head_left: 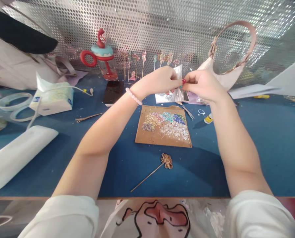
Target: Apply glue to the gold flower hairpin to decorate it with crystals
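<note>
My left hand (165, 80) and my right hand (199, 84) meet at the back of the table, both with fingers pinched on a small silvery-clear plastic bag (178, 94). Just in front of them lies a brown cardboard sheet (149, 138) with piles of small beads (173, 129) in white, pink, yellow, teal and blue. Nearer the table's front edge rests a metallic gold flower (166, 161) on a thin stick. Tweezers (188, 111) lie between the cardboard and a small yellow-labelled bottle (208, 118).
Left: a tissue pack (55, 99), tape rolls, a white device (20, 155) with a cable, and a hair stick. Back: a black phone (113, 92), a red-handled cup (107, 62), upright flower sticks (143, 62), a white handbag (226, 77). Right: white paper (256, 90).
</note>
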### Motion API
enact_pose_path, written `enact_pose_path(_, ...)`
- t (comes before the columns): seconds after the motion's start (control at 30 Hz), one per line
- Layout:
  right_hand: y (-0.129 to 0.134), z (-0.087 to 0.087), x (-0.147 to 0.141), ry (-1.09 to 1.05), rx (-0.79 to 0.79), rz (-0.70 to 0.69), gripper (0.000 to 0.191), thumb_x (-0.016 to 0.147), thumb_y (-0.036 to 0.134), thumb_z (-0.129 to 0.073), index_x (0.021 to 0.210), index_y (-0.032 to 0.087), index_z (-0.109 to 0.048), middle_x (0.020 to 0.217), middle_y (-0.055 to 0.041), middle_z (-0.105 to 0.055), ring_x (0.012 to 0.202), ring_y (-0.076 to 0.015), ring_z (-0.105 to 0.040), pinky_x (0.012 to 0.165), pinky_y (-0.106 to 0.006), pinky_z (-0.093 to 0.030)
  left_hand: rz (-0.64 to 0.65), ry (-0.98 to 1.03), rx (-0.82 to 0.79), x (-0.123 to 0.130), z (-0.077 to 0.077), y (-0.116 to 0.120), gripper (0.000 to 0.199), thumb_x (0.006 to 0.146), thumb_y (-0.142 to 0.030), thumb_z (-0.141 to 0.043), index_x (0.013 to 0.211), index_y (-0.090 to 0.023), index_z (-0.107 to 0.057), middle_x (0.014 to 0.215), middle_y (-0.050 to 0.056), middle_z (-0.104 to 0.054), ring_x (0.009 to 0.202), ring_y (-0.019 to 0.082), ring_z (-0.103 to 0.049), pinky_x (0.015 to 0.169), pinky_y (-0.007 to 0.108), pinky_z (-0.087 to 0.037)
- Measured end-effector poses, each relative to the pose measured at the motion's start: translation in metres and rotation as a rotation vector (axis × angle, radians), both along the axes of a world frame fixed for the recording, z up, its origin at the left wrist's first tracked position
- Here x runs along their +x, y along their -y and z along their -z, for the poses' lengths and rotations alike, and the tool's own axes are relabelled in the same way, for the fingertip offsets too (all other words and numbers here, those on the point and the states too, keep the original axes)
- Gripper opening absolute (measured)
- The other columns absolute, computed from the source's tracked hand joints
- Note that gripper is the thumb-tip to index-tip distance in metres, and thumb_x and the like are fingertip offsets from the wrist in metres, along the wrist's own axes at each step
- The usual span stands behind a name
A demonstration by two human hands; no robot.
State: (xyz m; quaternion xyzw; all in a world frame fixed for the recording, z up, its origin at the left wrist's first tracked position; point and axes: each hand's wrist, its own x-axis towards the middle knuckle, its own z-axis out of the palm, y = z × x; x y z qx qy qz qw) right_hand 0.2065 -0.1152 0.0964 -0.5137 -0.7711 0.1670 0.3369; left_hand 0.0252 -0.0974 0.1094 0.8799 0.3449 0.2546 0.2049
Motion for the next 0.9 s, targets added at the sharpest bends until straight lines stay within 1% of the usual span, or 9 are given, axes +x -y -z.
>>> enact_pose_path(0.17,-0.0011,0.0018,-0.0006,-0.077,-0.044,-0.07,0.014,0.071,0.026,-0.068,0.066,0.022,-0.055,0.066,-0.0006,-0.061,0.065,-0.0181,-0.059,0.06,-0.035,-0.049,0.031,0.023,-0.047,-0.001,0.0001,-0.0008,0.028,0.086,-0.024,-0.049,0.061,-0.017,-0.06,0.056,0.002,-0.061,0.052,0.013,-0.058,0.055,0.025,-0.04)
enact_pose_path(0.27,-0.0014,0.0019,0.0001,-0.105,-0.058,-0.087,0.02,0.07,0.033,-0.071,0.067,0.023,-0.054,0.069,-0.0008,-0.061,0.069,-0.0186,-0.06,0.064,-0.035,-0.05,0.071,0.05,-0.106,-0.0019,-0.0003,-0.0034,0.028,0.088,-0.024,-0.048,0.063,-0.016,-0.059,0.062,0.002,-0.063,0.055,0.012,-0.058,0.054,0.022,-0.039)
enact_pose_path(0.4,-0.0016,0.0014,0.0026,-0.15,-0.058,-0.112,0.027,0.07,0.044,-0.073,0.068,0.024,-0.055,0.073,-0.0021,-0.062,0.074,-0.0204,-0.059,0.068,-0.037,-0.05,0.103,0.087,-0.153,-0.0031,0.0001,-0.0071,0.026,0.088,-0.021,-0.047,0.065,-0.016,-0.059,0.071,0.003,-0.065,0.06,0.012,-0.06,0.054,0.022,-0.039)
enact_pose_path(0.53,-0.0011,0.0007,0.0036,-0.181,-0.063,-0.12,0.035,0.07,0.055,-0.071,0.069,0.024,-0.053,0.069,-0.0015,-0.058,0.072,-0.0195,-0.056,0.067,-0.037,-0.048,0.123,0.119,-0.174,-0.0055,-0.0015,-0.0058,0.026,0.089,-0.02,-0.047,0.066,-0.015,-0.06,0.07,0.003,-0.063,0.06,0.011,-0.057,0.051,0.022,-0.035)
enact_pose_path(0.63,-0.0011,-0.0001,0.0035,-0.232,-0.095,-0.13,0.041,0.068,0.061,-0.07,0.07,0.025,-0.051,0.066,-0.0004,-0.056,0.065,-0.0171,-0.051,0.062,-0.035,-0.045,0.134,0.135,-0.196,-0.0073,-0.005,-0.0016,0.025,0.09,-0.022,-0.049,0.068,-0.014,-0.06,0.069,0.002,-0.06,0.059,0.01,-0.055,0.05,0.022,-0.031)
enact_pose_path(0.7,-0.0023,-0.0001,0.0042,-0.269,-0.112,-0.146,0.041,0.066,0.061,-0.071,0.071,0.025,-0.052,0.068,-0.0001,-0.057,0.063,-0.0158,-0.049,0.059,-0.033,-0.043,0.111,0.126,-0.208,-0.0078,-0.0075,0.0011,0.021,0.088,-0.02,-0.052,0.071,-0.013,-0.062,0.065,0.001,-0.057,0.063,0.012,-0.057,0.053,0.022,-0.033)
enact_pose_path(0.8,-0.0056,0.0016,0.0068,-0.303,-0.139,-0.179,0.036,0.068,0.054,-0.072,0.074,0.024,-0.054,0.071,0.0,-0.057,0.064,-0.016,-0.05,0.058,-0.032,-0.042,0.037,0.106,-0.227,-0.0067,-0.0083,0.0023,0.02,0.087,-0.021,-0.054,0.073,-0.012,-0.065,0.06,0.0,-0.052,0.072,0.017,-0.062,0.06,0.023,-0.036)
enact_pose_path(0.9,-0.0078,0.0029,0.0087,-0.305,-0.168,-0.171,0.026,0.074,0.045,-0.068,0.076,0.024,-0.053,0.073,-0.0006,-0.057,0.069,-0.0181,-0.055,0.061,-0.034,-0.045,0.039,0.151,-0.231,-0.0035,-0.0043,-0.002,0.022,0.087,-0.024,-0.051,0.073,-0.013,-0.064,0.067,0.002,-0.058,0.071,0.018,-0.063,0.058,0.024,-0.037)
